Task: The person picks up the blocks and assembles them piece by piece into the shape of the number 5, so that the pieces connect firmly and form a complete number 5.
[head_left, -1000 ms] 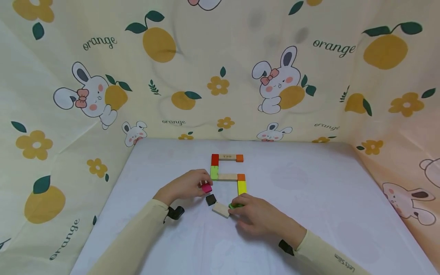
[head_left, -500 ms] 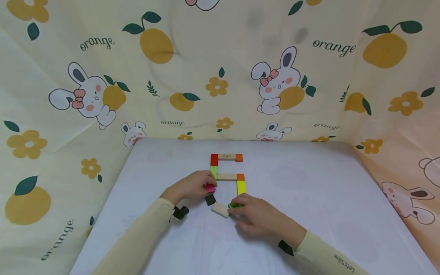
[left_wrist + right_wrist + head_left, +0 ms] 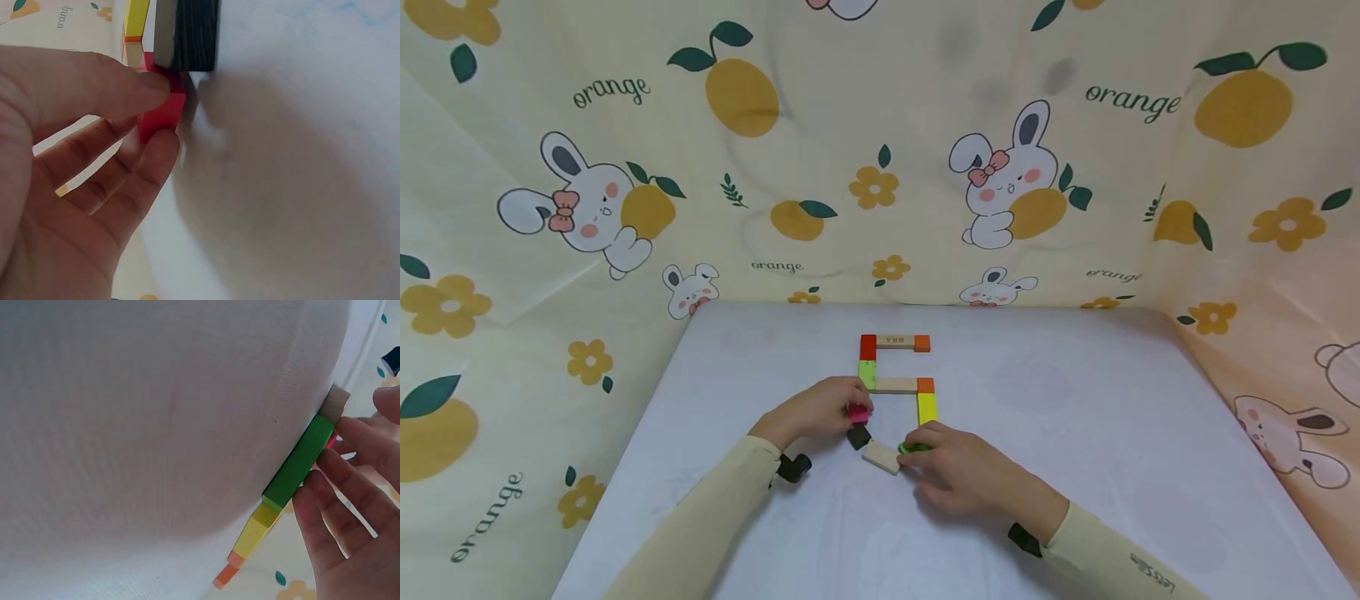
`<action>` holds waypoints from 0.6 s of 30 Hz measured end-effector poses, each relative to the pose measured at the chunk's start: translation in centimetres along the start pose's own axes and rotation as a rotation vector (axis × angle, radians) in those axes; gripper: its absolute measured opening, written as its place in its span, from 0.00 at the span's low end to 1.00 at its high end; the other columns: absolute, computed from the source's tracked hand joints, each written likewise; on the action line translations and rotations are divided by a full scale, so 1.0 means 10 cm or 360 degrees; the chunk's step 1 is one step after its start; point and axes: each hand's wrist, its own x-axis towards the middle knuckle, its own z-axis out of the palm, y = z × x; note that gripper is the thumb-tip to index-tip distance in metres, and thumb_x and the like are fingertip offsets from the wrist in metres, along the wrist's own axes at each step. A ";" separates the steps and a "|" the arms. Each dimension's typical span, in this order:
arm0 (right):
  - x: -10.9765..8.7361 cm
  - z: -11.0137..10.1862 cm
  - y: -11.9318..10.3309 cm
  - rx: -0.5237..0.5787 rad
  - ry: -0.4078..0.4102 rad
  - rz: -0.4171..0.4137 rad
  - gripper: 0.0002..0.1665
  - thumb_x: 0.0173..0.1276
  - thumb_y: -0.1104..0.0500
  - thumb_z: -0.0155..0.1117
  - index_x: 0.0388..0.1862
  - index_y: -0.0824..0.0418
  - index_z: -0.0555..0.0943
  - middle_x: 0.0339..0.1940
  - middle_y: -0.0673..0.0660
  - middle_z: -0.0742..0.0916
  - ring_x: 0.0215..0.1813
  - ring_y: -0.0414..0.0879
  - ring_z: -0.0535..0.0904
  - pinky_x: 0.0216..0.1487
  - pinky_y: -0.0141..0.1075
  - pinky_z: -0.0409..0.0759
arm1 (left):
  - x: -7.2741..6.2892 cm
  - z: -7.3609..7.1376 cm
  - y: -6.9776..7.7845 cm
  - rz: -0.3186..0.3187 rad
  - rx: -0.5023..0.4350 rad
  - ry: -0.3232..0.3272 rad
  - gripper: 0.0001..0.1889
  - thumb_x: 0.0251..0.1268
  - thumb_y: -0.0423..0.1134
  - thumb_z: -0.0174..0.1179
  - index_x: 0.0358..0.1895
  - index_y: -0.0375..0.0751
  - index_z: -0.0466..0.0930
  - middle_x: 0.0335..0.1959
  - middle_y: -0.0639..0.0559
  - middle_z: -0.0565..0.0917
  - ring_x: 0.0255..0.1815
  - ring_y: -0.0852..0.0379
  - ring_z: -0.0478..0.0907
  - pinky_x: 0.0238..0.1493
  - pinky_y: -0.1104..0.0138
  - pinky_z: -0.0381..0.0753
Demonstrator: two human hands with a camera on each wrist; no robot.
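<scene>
My left hand (image 3: pixel 820 408) pinches a pink block (image 3: pixel 857 414) between thumb and fingers; in the left wrist view this pink block (image 3: pixel 164 112) touches or nearly touches the dark block (image 3: pixel 187 34). In the head view the black block (image 3: pixel 859 437) lies turned at an angle below it, beside a plain wooden block (image 3: pixel 882 457). My right hand (image 3: pixel 962 471) rests its fingertips along the side of a green block (image 3: pixel 300 462), thumb apart from it. One end of the green block meets a yellow block (image 3: pixel 253 531), the other the wooden block (image 3: pixel 334 403).
Farther back, blocks lie in a bent line: a red block (image 3: pixel 868 347), a lettered wooden block (image 3: pixel 895 342), an orange block (image 3: pixel 922 343), a light green block (image 3: pixel 867 375), another wooden block (image 3: pixel 897 385) and another orange block (image 3: pixel 925 385). A patterned cloth (image 3: pixel 820 167) stands behind the white table (image 3: pixel 1075 400).
My left hand has moved slightly right with the pink block, bringing it just above the black block. The right hand and the other blocks look almost unmoved.
</scene>
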 end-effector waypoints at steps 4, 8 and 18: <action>0.00 0.01 -0.01 -0.0008 0.0015 -0.0011 0.24 0.74 0.52 0.71 0.67 0.52 0.88 0.65 0.52 0.85 0.64 0.47 0.78 0.62 0.43 0.83 | -0.04 0.02 0.00 -0.0001 -0.0021 -0.0003 0.18 0.68 0.24 0.69 0.57 0.45 0.91 0.56 0.55 0.82 0.54 0.54 0.78 0.60 0.63 0.82; -0.01 0.04 -0.02 -0.0022 0.0036 -0.0018 0.24 0.73 0.53 0.71 0.66 0.53 0.89 0.64 0.53 0.85 0.63 0.47 0.78 0.61 0.43 0.84 | -0.07 0.03 -0.02 0.0007 -0.0054 0.0001 0.18 0.68 0.24 0.69 0.57 0.44 0.91 0.55 0.55 0.82 0.53 0.54 0.78 0.58 0.62 0.83; -0.01 0.07 -0.05 0.0005 0.0049 0.0012 0.22 0.74 0.52 0.70 0.64 0.54 0.89 0.64 0.51 0.85 0.64 0.46 0.77 0.63 0.42 0.83 | -0.15 0.08 -0.10 -0.0054 -0.0112 0.0054 0.15 0.70 0.27 0.70 0.55 0.47 0.91 0.52 0.58 0.82 0.51 0.55 0.78 0.57 0.62 0.83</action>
